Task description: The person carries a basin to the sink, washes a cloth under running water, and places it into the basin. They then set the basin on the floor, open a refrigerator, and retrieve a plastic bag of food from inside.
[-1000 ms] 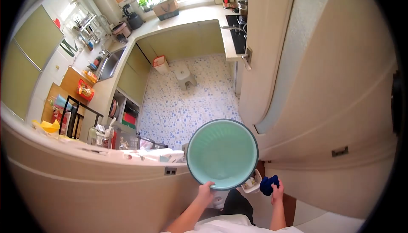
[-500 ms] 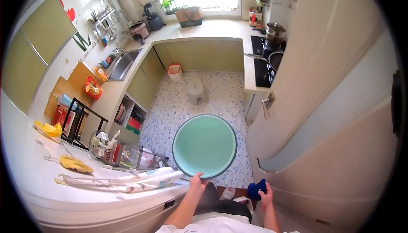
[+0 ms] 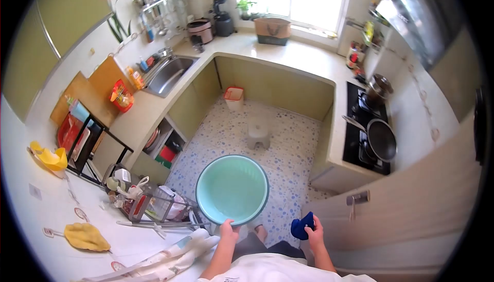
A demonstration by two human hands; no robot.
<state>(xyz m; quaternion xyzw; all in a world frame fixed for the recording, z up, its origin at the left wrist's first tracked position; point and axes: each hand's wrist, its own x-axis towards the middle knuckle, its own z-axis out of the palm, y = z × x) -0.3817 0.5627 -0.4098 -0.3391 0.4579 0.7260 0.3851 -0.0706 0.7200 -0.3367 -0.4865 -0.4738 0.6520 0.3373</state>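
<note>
My left hand (image 3: 227,230) grips the near rim of a large round mint-green basin (image 3: 232,189), its thumb over the edge. Nothing shows inside the basin, and I cannot tell whether its underside touches the floor. Off to the right of the basin, my right hand (image 3: 315,233) is closed around a bunched dark blue cloth (image 3: 301,226). A bare foot (image 3: 261,232) shows on the floor just below the basin.
A grey stool (image 3: 258,131) and a white bin with a red rim (image 3: 234,98) stand on the floor beyond. At right are a door (image 3: 411,199) with a handle and a stove (image 3: 363,127) with pans. At left are a wire rack (image 3: 164,205) and a sink (image 3: 171,75).
My view has moved forward into the kitchen, past the door, and shows more of the stove. The basin and the blue cloth have come along in my hands.
</note>
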